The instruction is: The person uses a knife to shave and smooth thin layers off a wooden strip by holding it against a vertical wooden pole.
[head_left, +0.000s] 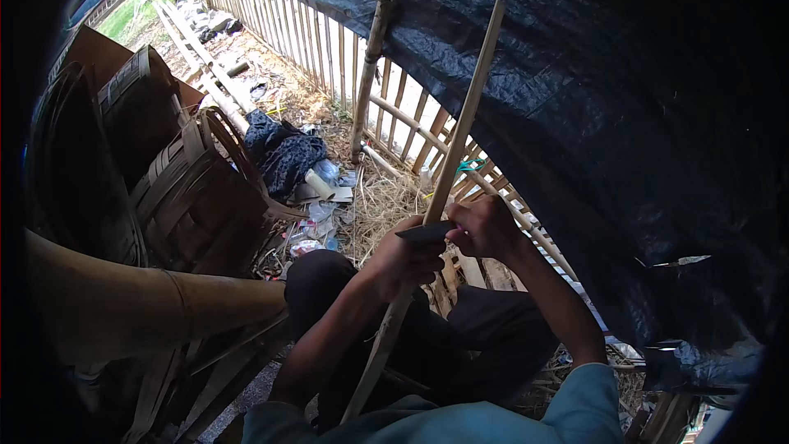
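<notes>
A long, pale bamboo strip runs upright and slightly tilted through the middle of the view, its lower end passing down by my lap. My left hand is wrapped round the strip at about its middle. In my right hand is a knife with a dark, broad blade; its handle is mostly hidden by my fingers. The blade lies across the strip just above my left hand, pointing left. Whether its edge bites into the bamboo I cannot tell.
Woven bamboo baskets stand at the left, above a thick bamboo pole. A black plastic sheet hangs over the right side. Beyond are a bamboo fence, dark cloth, and straw and litter on the ground.
</notes>
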Action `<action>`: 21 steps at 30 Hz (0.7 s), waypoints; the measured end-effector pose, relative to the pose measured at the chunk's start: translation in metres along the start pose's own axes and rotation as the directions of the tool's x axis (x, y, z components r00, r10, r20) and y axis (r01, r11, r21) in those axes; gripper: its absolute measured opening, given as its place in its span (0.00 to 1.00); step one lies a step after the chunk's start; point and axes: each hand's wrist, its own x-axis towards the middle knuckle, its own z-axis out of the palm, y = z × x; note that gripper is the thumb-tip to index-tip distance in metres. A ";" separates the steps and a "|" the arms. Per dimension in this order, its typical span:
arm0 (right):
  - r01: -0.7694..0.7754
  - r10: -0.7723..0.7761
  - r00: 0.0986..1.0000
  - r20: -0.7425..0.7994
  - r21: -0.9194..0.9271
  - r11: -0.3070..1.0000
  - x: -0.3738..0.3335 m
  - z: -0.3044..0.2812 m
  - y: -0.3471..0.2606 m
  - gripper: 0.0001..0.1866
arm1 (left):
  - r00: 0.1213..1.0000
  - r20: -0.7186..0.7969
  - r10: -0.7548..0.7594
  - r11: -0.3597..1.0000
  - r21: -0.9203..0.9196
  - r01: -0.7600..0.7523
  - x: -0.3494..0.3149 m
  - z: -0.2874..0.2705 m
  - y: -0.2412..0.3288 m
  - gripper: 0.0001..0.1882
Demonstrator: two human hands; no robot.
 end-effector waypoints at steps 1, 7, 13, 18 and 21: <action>-0.027 0.027 1.000 -0.004 -0.022 0.999 0.000 0.001 -0.001 0.23 | 1.000 -0.025 0.005 0.999 0.043 -0.004 -0.001 0.001 0.001 0.12; -0.203 0.188 0.972 -0.142 -0.096 0.974 0.003 0.000 0.009 0.19 | 0.999 -0.010 -0.050 0.999 0.006 0.050 0.002 0.005 -0.003 0.14; -0.436 0.421 0.883 -0.208 -0.032 0.899 0.014 -0.017 0.028 0.13 | 1.000 -0.018 -0.018 0.996 0.092 0.020 0.002 0.012 -0.010 0.15; -0.419 0.399 0.868 -0.294 -0.006 0.908 0.011 -0.009 0.025 0.13 | 0.998 -0.063 0.016 0.992 0.127 -0.008 0.007 0.008 -0.010 0.16; -0.346 0.343 0.921 -0.184 0.013 0.938 0.005 -0.011 0.018 0.14 | 0.998 -0.042 0.047 0.993 0.113 -0.042 0.004 0.008 -0.008 0.15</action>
